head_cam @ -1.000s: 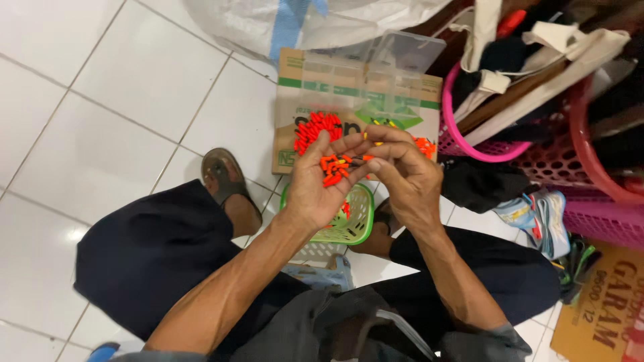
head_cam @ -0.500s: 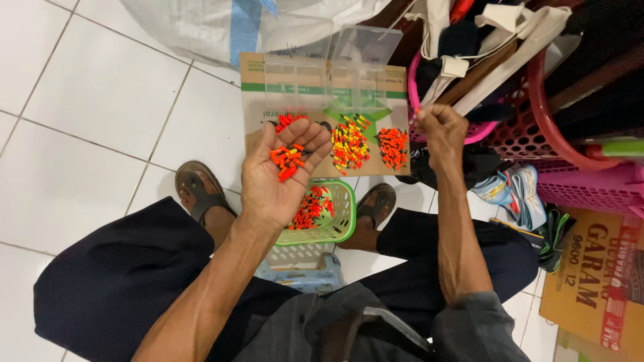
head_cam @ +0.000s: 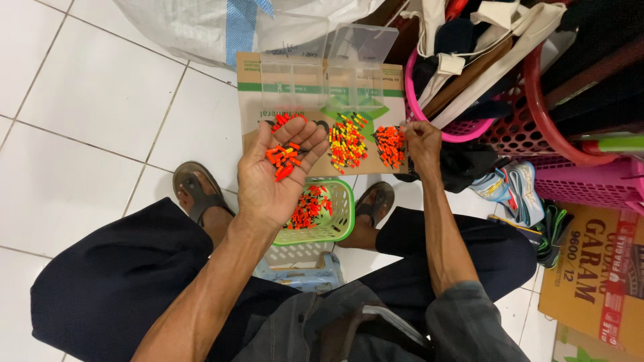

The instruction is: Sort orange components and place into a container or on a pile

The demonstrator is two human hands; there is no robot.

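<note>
Orange small floats (head_cam: 283, 159) lie in the cupped, open left hand (head_cam: 275, 175), palm up so they do not roll away. The right hand (head_cam: 421, 142) reaches far to the right pile (head_cam: 389, 145) in the clear box (head_cam: 335, 74), fingertips pinched there; what they hold I cannot tell. A green basket (head_cam: 342, 214) sits near, between the feet

White floor tiles (head_cam: 87, 114) with dark grout filled the frame's left; pink laundry baskets (head_cam: 537, 127) crowded the upper right.
</note>
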